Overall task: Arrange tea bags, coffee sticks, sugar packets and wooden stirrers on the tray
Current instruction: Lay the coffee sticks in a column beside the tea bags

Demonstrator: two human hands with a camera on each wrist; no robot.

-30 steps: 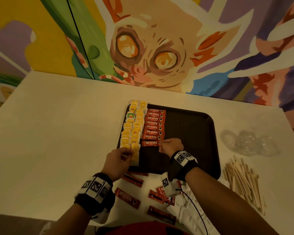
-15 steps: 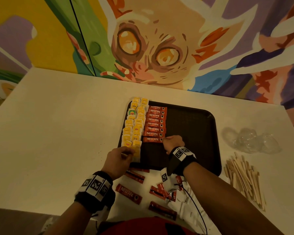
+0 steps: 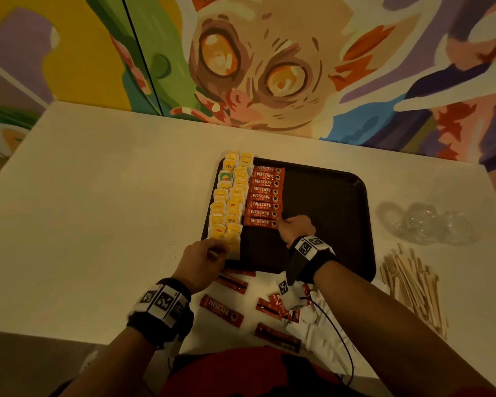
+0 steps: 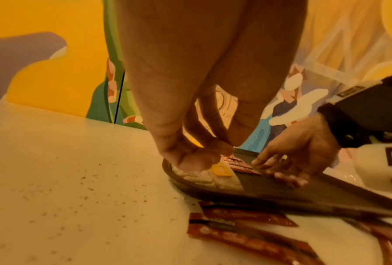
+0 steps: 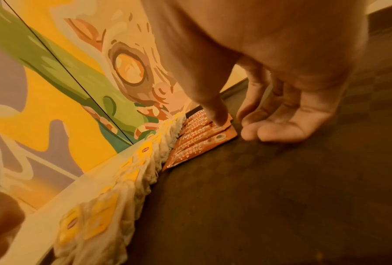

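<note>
A black tray (image 3: pixel 327 196) lies on the white table. Two columns of yellow tea bags (image 3: pixel 229 202) fill its left side, with a column of red coffee sticks (image 3: pixel 265 196) beside them. My left hand (image 3: pixel 209 256) pinches the nearest tea bag (image 4: pixel 215 176) at the tray's near left corner (image 4: pixel 179 181). My right hand (image 3: pixel 295 227) is at the right end of the nearest coffee stick (image 3: pixel 259 222). Its thumb (image 5: pixel 217 116) presses on the stick ends (image 5: pixel 222 136), and its other fingers (image 5: pixel 272 130) rest loosely curled on the tray floor (image 5: pixel 258 197).
Loose coffee sticks (image 3: pixel 221 310) and white sugar packets (image 3: pixel 321 330) lie on the table between the tray and my body. A heap of wooden stirrers (image 3: pixel 413 285) sits right of the tray, with crumpled clear plastic (image 3: pixel 424 224) behind it. A painted wall stands at the table's far edge.
Both hands keep their places relative to the tray. Only the head view has shifted a little.
</note>
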